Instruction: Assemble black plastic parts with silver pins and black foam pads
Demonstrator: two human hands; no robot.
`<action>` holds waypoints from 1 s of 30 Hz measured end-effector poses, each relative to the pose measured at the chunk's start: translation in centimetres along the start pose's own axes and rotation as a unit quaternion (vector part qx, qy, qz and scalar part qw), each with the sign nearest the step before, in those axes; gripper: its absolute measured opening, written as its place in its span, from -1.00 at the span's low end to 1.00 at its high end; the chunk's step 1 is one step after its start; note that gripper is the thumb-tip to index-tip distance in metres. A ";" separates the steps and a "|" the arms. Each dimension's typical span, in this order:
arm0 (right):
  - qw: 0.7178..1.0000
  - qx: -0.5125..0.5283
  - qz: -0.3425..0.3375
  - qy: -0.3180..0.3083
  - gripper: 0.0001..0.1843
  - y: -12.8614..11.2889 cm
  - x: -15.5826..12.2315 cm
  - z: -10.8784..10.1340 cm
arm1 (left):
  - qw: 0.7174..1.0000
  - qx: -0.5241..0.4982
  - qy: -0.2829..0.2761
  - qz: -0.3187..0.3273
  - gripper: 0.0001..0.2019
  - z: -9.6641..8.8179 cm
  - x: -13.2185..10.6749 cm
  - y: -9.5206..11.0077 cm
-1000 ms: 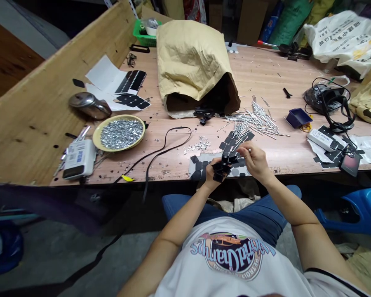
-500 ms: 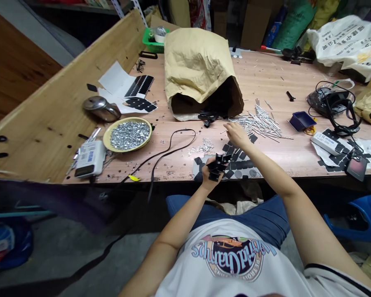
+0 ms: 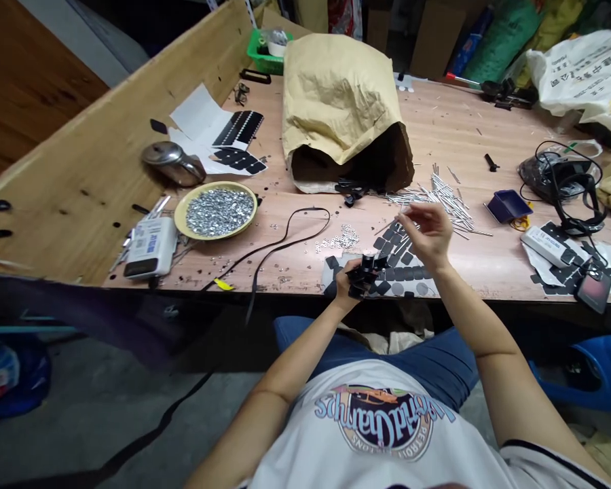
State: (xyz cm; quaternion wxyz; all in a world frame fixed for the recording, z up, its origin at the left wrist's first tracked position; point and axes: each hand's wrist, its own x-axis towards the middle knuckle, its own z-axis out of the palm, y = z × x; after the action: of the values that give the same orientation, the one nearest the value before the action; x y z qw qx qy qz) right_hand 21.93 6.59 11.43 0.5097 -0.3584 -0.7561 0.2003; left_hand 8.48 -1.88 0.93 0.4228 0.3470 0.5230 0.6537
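Observation:
My left hand (image 3: 345, 286), closed at the front edge of the table, grips a black plastic part (image 3: 366, 272) whose exact kind I cannot make out. To its upper right, my right hand (image 3: 430, 234) pinches a thin metal rod (image 3: 385, 228) between thumb and forefinger. Behind that hand lies a loose heap of metal rods (image 3: 453, 204). Under and beside the black part is a sheet of black adhesive pads (image 3: 407, 273). Small metal nuts or washers (image 3: 345, 238) are scattered left of the pads.
A paper sack (image 3: 341, 102) lies with its mouth towards me, black parts (image 3: 354, 195) at its opening. On the left are a yellow bowl (image 3: 182, 216) of small metal pieces, a metal mug (image 3: 170, 163) and a black strap (image 3: 285, 238). A blue tray (image 3: 509, 205) stands right.
My right hand has drawn back towards me and to the right, with the thin metal rod in its fingers. My left hand keeps the black part at the table edge. The view has shifted slightly.

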 end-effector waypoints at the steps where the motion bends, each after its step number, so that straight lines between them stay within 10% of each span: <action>1: 0.999 0.031 -0.014 0.019 -0.76 -1.4 -0.8 -0.6 | 1.000 0.005 -0.013 0.002 -0.74 0.0 0.0 -0.1; 8: 0.982 0.041 -0.182 -0.026 -0.67 -7.1 -3.8 -2.9 | 0.987 0.037 -0.064 0.145 -0.77 -0.6 -0.4 0.7; 17: 0.953 -0.069 -0.287 -0.070 -0.76 -7.5 -5.2 -2.6 | 0.858 0.081 -0.117 0.494 -0.77 -0.4 -0.1 1.4; 24: 0.934 -0.178 -0.295 -0.100 -0.81 -7.2 -6.3 -2.8 | 0.835 0.104 -0.100 0.530 -0.74 0.3 -0.5 2.3; 30: 0.964 -0.126 -0.224 -0.063 -0.63 -6.4 -6.5 -4.0 | 0.875 0.055 -0.088 0.474 -0.62 0.2 -0.5 0.9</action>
State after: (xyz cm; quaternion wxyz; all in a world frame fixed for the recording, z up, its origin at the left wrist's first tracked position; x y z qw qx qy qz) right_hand 24.86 -2.76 13.17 0.4434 -0.2276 -0.8669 0.0065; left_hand 8.66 -2.37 1.81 0.0867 0.6317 0.2922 0.7128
